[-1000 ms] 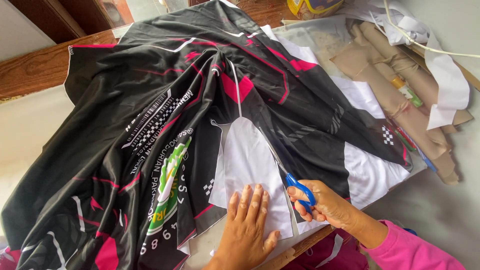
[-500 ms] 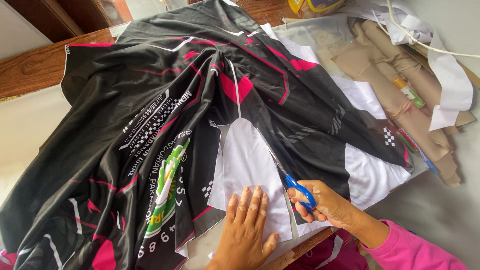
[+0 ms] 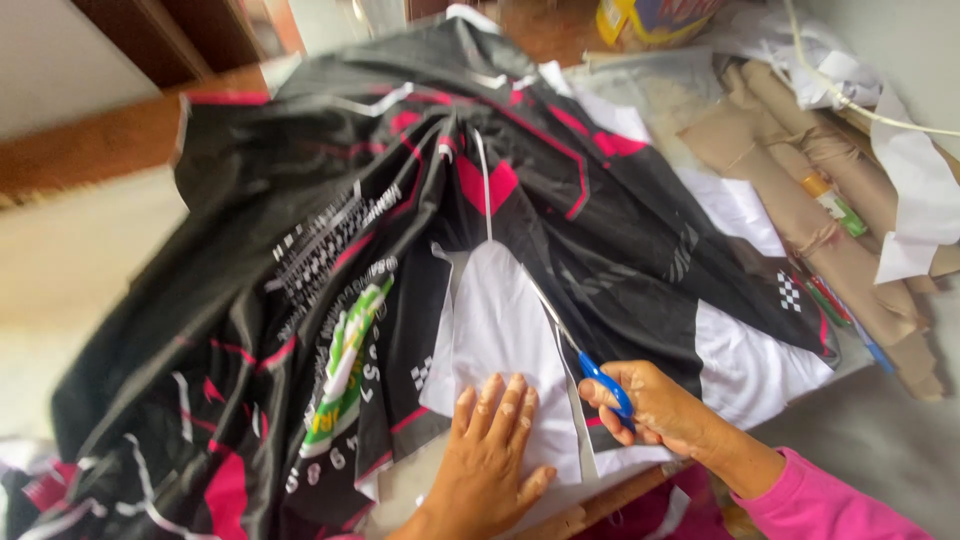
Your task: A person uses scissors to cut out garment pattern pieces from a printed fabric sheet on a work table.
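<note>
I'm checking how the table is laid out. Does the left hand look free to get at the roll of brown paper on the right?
Probably not easily. The left hand lies flat on the white fabric, and the right hand with the blue-handled scissors lies between it and the brown paper roll.

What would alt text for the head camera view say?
A right hand works blue-handled scissors along the edge of a white panel in black and pink printed fabric, while the left hand presses the panel flat.
</note>
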